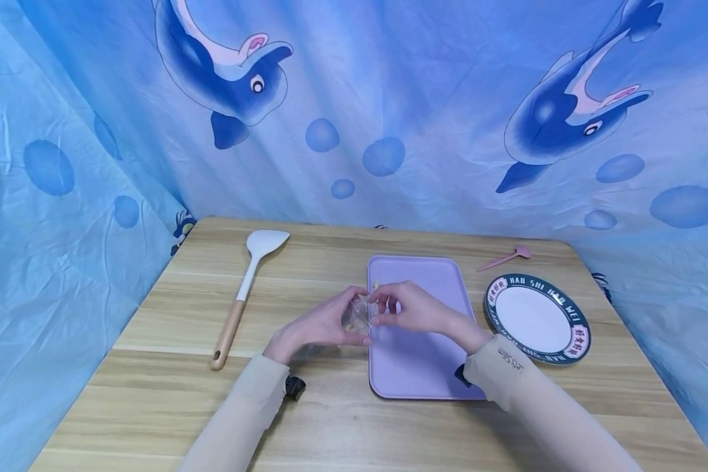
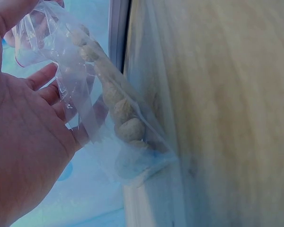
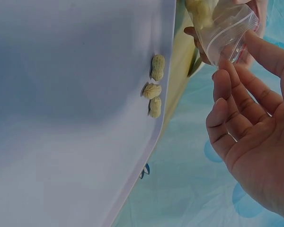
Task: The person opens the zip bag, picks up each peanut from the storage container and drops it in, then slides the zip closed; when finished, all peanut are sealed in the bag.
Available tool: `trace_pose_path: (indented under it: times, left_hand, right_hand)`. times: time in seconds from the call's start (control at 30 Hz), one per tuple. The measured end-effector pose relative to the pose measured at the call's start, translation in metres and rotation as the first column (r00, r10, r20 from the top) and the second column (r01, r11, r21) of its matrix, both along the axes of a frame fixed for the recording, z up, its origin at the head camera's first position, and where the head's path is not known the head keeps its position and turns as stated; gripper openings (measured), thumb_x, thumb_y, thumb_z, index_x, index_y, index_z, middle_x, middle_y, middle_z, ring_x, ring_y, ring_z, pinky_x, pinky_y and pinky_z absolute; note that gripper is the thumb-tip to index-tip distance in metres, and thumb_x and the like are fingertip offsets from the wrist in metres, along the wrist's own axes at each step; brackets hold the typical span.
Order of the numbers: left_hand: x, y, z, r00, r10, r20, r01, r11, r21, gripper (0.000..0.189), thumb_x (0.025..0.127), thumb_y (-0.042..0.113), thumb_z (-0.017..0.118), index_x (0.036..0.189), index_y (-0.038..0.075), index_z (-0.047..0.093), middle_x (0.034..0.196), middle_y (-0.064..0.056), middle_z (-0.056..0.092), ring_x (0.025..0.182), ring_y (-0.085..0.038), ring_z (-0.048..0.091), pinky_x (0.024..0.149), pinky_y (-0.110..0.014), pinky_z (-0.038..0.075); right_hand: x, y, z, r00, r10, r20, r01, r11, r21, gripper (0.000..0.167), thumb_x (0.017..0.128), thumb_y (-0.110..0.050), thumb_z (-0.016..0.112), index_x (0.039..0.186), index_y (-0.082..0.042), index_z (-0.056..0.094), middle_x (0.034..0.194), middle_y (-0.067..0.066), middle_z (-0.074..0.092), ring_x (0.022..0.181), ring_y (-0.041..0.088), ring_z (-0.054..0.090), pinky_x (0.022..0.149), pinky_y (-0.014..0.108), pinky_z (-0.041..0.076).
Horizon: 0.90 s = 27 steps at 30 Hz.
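A clear zip bag (image 1: 356, 316) with several peanuts in its shell-filled lower part hangs at the left edge of the purple tray (image 1: 415, 373). My left hand (image 1: 327, 319) holds the bag, thumb on the near side and fingers around the far side. In the left wrist view the peanuts (image 2: 123, 111) lie in a row along the bag's side. My right hand (image 1: 410, 308) pinches the bag's zip end between thumb and forefinger, its other fingers curved loosely. Three unshelled peanuts (image 3: 152, 91) rest on the tray beside its rim in the right wrist view.
A white spatula (image 1: 246, 282) with a wooden handle lies on the table at the left. Right of the tray stands a round plate (image 1: 579, 339) with a dark green patterned rim, and behind it a small pink spoon (image 1: 510, 257). A blue dolphin curtain (image 1: 354, 98) hangs behind the table.
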<state>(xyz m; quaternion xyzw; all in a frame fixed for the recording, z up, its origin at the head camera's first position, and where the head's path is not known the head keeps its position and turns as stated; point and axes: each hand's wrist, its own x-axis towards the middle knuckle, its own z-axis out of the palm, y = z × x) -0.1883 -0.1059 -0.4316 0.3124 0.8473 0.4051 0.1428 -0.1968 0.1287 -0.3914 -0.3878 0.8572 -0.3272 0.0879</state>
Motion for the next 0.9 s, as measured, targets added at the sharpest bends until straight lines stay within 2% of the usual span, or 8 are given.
trace_pose_path:
  times: [0.23, 0.5, 0.9]
  left_hand:
    - [-0.0007, 0.0000, -0.0009, 1.000, 0.005, 0.001, -0.005, 1.000, -0.008, 0.096, 0.073, 0.038, 0.089, 0.148, 0.010, 0.036, 0.122, -0.001, 0.056, 0.104, -0.014, 0.058, 0.092, -0.035, 0.049]
    - [-0.0005, 0.0004, -0.0009, 1.000, 0.011, -0.006, -0.011, 1.000, -0.019, 0.096, 0.073, 0.038, 0.089, 0.149, 0.011, 0.036, 0.122, -0.002, 0.057, 0.106, -0.015, 0.058, 0.093, -0.036, 0.048]
    - [-0.0010, -0.0002, 0.0002, 1.000, 0.007, -0.010, -0.007, 1.000, -0.010, 0.093, 0.073, 0.037, 0.089, 0.147, 0.014, 0.037, 0.119, 0.000, 0.057, 0.103, -0.014, 0.058, 0.090, -0.034, 0.049]
  right_hand:
    - [0.0013, -0.0002, 0.0013, 1.000, -0.006, 0.000, 0.006, 1.000, 0.010, 0.032, 0.088, -0.018, 0.078, 0.113, -0.001, 0.069, 0.082, -0.008, 0.064, 0.072, 0.010, 0.060, 0.068, 0.033, 0.055]
    - [0.0011, 0.0001, -0.0006, 1.000, -0.004, 0.012, 0.004, 1.000, 0.001, 0.031, 0.088, -0.016, 0.078, 0.113, 0.000, 0.069, 0.082, -0.007, 0.063, 0.074, 0.012, 0.061, 0.070, 0.042, 0.056]
    - [-0.0011, 0.0057, 0.0048, 1.000, -0.019, -0.022, 0.019, 1.000, -0.009, 0.030, 0.087, -0.014, 0.078, 0.111, 0.001, 0.069, 0.082, -0.005, 0.064, 0.074, 0.011, 0.059, 0.068, 0.037, 0.055]
